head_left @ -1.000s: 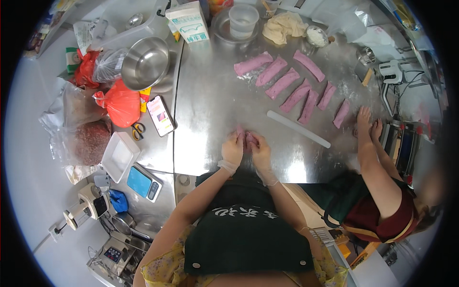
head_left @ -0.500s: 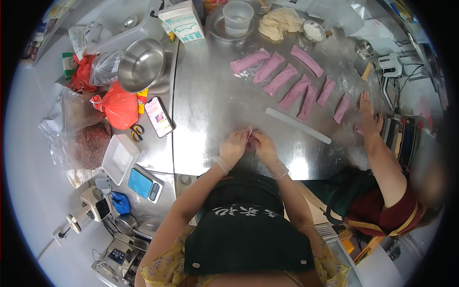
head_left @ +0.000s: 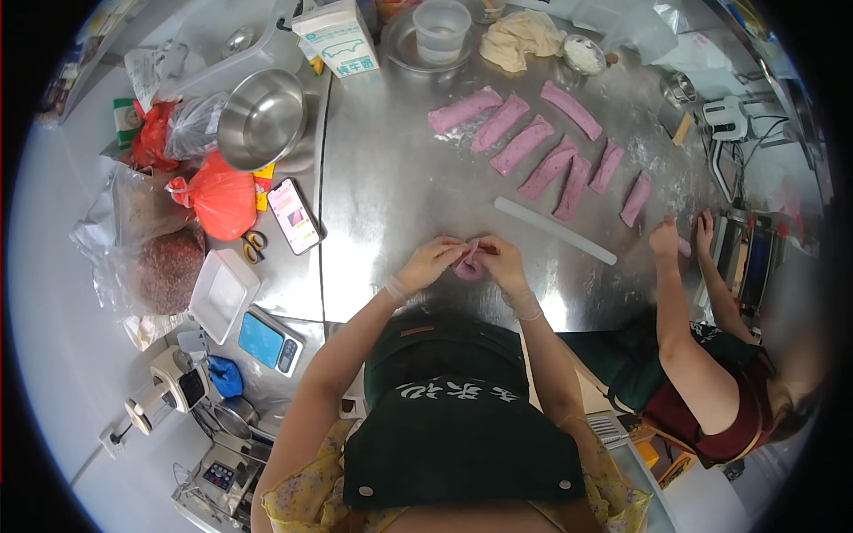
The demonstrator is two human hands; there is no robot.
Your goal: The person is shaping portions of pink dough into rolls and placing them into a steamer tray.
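Note:
Close to the near edge of the steel table (head_left: 382,195), a small ring-like piece of purple dough (head_left: 469,267) is held between my two hands. My left hand (head_left: 433,259) pinches its upper left side with the fingertips. From the other side my right hand (head_left: 499,263) pinches the same dough, and the fingertips of both hands nearly meet at its top. A white rolling pin (head_left: 554,231) lies slantwise just beyond my right hand. Further off rest several purple dough strips (head_left: 521,145), dusted with flour.
At right, a co-worker's hands (head_left: 665,238) work at a small purple dough piece on the table. A phone (head_left: 294,217), scissors (head_left: 254,247), steel bowl (head_left: 263,120) and blue-topped scale (head_left: 269,341) lie left. Along the back stand a carton (head_left: 338,40) and a clear tub (head_left: 442,32).
My hands have shifted slightly apart, and the dough's rounded lower part now shows more between them. The co-worker's hands have drawn back toward the near side.

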